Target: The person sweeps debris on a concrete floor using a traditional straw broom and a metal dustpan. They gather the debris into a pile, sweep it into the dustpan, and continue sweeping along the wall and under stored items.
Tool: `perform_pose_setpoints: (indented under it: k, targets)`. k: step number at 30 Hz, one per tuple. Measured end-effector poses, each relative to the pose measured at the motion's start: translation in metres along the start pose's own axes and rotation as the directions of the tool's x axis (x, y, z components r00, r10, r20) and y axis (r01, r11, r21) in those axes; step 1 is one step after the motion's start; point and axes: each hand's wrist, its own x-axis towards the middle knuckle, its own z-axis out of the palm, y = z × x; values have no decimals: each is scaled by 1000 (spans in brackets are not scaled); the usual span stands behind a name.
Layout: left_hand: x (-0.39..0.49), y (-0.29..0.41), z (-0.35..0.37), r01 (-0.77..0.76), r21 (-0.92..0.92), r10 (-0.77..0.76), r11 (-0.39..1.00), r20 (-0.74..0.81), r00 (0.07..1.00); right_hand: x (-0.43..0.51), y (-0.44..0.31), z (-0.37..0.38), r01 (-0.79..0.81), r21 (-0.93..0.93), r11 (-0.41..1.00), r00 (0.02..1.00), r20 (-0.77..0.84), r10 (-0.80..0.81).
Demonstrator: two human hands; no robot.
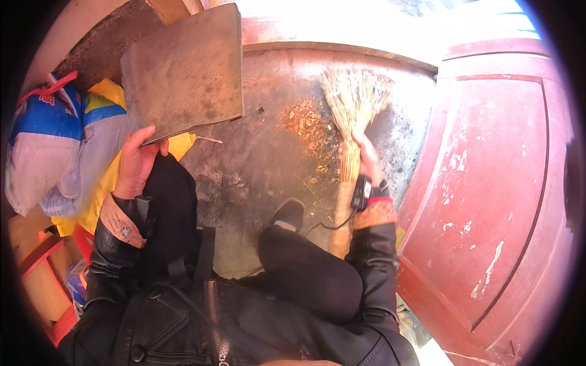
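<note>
My left hand grips the near edge of a flat, stained metal dustpan, which is held up on the left with its broad face towards me. In my right hand is a straw hand broom, gripped just below the bristles. Its bristles fan out towards the doorway, and its handle runs back along my forearm. Left of the bristles, a pile of brownish crumbs and flakes lies on the grey concrete floor. Smaller bits trail from the pile towards my shoe.
A worn red wooden door stands along the right. Beyond the pile runs a raised threshold, brightly lit behind. Stuffed woven plastic sacks stand on the left, with a red-edged wooden frame nearer me.
</note>
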Motion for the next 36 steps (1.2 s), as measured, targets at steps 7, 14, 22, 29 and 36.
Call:
perform_pose_setpoints:
  k: [7,14,22,29,36]
  targets:
    - [2,1,-8,1,10,-2,1000,44,999,-57,13,3,51,-59,997,996,-69,-55]
    - [6,0,8,5,42,-5,999,-10,1000,12,17,79,-32,-147,989,967,247,68]
    - [8,-1,-7,19,18,-20,1000,51,998,-35,13,16,31,-43,999,1000,-2,-31]
    - [11,-2,7,21,97,-19,995,-16,1000,39,-60,-13,-59,-34,998,994,-94,56]
    - [16,-4,3,25,97,-32,995,77,996,-31,11,-40,49,4,999,991,-127,-48]
